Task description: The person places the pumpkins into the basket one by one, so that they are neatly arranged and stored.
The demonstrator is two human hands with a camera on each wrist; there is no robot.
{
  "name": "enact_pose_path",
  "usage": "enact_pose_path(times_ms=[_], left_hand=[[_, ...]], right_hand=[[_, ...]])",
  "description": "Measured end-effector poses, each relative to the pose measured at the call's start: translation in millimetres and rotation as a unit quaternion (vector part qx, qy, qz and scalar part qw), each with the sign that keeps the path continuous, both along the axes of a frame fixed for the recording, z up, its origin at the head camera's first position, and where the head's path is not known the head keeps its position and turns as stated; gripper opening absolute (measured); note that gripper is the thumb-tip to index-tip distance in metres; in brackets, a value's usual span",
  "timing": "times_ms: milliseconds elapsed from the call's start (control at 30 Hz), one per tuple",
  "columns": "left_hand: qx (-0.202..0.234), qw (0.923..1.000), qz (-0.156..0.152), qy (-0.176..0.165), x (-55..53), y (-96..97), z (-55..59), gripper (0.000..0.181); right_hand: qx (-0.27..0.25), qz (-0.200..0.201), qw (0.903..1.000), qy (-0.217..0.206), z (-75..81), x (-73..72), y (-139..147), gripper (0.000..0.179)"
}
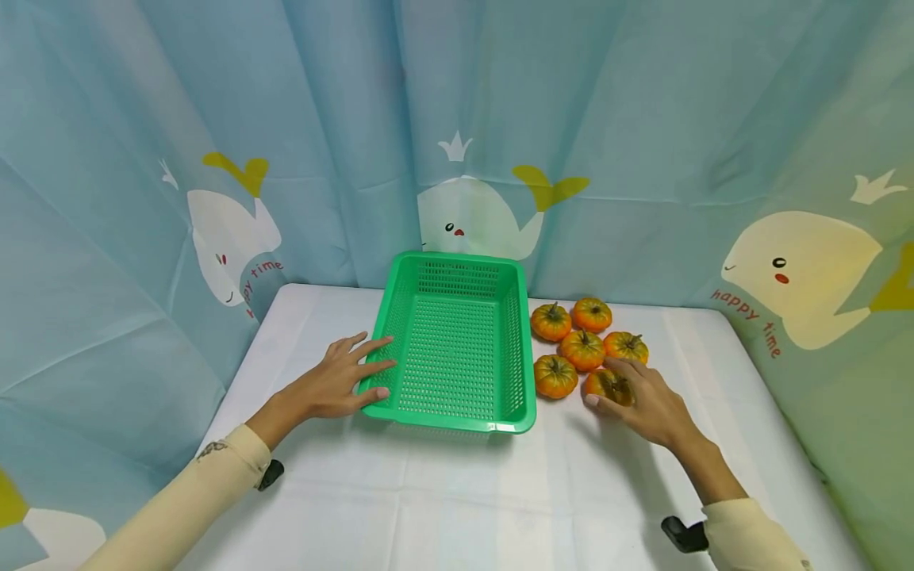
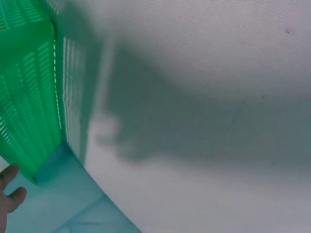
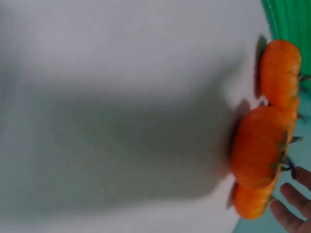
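A green plastic basket (image 1: 448, 357) with perforated walls stands on the table, nothing inside it. My left hand (image 1: 337, 379) is at its left side, fingers spread and reaching over the rim; the left wrist view catches only fingertips (image 2: 14, 198) beside the basket wall (image 2: 29, 92). Right of the basket sit several small orange pumpkins with greenish tops. Over the nearest pumpkin (image 1: 605, 386) hovers my right hand (image 1: 653, 404), thumb and fingers apart and partly hiding it. In the right wrist view, the fingers (image 3: 294, 199) are near that pumpkin's stem (image 3: 260, 148), not closed round it.
A white cloth covers the table (image 1: 457, 500). Blue curtains (image 1: 343, 119) with whale prints hang behind and at both sides. Other pumpkins sit close together, among them one (image 1: 555, 376) beside the basket's right wall and one (image 1: 626, 346) just behind the right hand.
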State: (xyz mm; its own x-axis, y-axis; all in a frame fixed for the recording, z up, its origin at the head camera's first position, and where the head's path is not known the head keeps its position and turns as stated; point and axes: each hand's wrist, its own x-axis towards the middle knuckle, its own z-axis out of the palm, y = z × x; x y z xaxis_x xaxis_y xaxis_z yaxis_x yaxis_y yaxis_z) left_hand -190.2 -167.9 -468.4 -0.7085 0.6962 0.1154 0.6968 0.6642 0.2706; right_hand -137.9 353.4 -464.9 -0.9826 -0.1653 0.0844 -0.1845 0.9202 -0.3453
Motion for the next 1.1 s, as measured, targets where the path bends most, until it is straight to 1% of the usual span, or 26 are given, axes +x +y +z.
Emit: enact_pose_path(times_ms=[200, 333, 400, 500, 633, 767, 867, 1000, 1100], left_hand=[[0.004, 0.9999, -0.005, -0.015, -1.0, 0.0, -2.1, 0.053], [0.013, 0.9998, -0.010, -0.012, -1.8, 0.2, -4.0, 0.052], [0.019, 0.9997, -0.011, -0.008, -2.1, 0.4, -5.2, 0.051], [0.026, 0.9996, -0.010, -0.008, -2.7, 0.7, -6.2, 0.049], [0.033, 0.9993, -0.005, -0.019, -3.4, 0.8, -6.4, 0.047], [0.041, 0.9987, -0.002, -0.029, -3.9, 0.8, -6.9, 0.044], [0.047, 0.9984, -0.003, -0.031, -4.2, 0.8, -7.3, 0.040], [0.053, 0.9980, -0.003, -0.033, -4.4, 0.8, -8.7, 0.034], [0.054, 0.9980, -0.002, -0.033, -4.7, 1.0, -10.1, 0.032]], right_hand=[[-0.001, -0.025, 0.9990, -0.038, -12.5, -1.5, 8.7, 0.078], [-0.001, -0.033, 0.9978, -0.058, -18.1, -4.2, 10.6, 0.082], [-0.007, -0.032, 0.9976, -0.061, -20.3, -5.8, 11.6, 0.082], [-0.022, -0.028, 0.9977, -0.057, -22.1, -8.1, 12.6, 0.078], [-0.049, -0.024, 0.9973, -0.049, -23.7, -10.5, 13.4, 0.072], [-0.076, -0.032, 0.9955, -0.046, -25.8, -11.4, 12.8, 0.075], [-0.088, -0.039, 0.9946, -0.039, -27.4, -11.0, 12.3, 0.076], [-0.097, -0.041, 0.9942, -0.024, -29.1, -10.3, 12.7, 0.071], [-0.103, -0.042, 0.9936, -0.022, -30.2, -10.4, 13.6, 0.068]])
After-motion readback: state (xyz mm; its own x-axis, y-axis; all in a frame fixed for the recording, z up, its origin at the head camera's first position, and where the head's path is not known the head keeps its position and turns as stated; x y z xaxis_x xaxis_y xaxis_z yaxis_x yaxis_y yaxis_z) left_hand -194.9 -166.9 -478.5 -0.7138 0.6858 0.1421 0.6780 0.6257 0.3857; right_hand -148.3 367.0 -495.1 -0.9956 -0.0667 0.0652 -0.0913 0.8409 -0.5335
